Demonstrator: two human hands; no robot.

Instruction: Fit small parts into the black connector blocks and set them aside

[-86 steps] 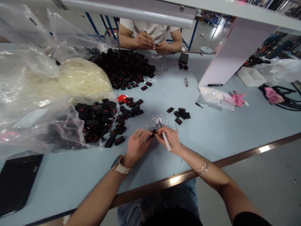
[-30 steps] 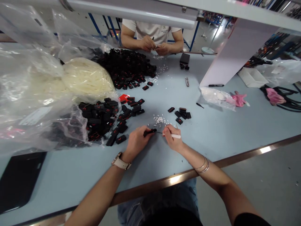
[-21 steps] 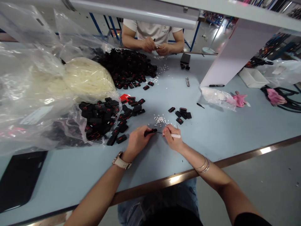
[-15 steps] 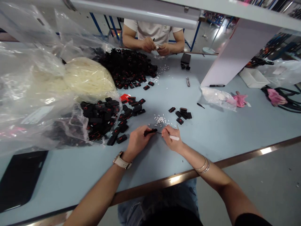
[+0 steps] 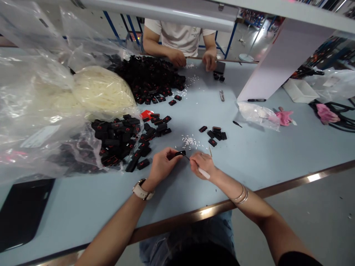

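Pinched in my left hand (image 5: 164, 162) is a small black plastic part (image 5: 181, 153). My right hand (image 5: 202, 164) is closed around a white-handled tool (image 5: 204, 173) with a thin dark shaft. The shaft's tip reaches the right end of the black part; whether it enters the part cannot be made out. Just beyond both hands lies a scatter of tiny white pieces (image 5: 189, 141). Several more black parts (image 5: 216, 133) sit to the right of these. A pile of black parts with red marks (image 5: 119, 138) spills from a clear bag on my left.
Large clear plastic bags (image 5: 47, 96) fill the left side. A co-worker's hands (image 5: 177, 58) are across the table, near a big black heap (image 5: 152, 75). A black tray (image 5: 24, 212) lies front left. A white upright panel (image 5: 283, 59) stands at right, by a bag with pink cloth (image 5: 259, 115).
My left hand has turned the black part slightly, and my right hand has tilted the tool's handle downward. Across the table, the co-worker's hands have moved apart.
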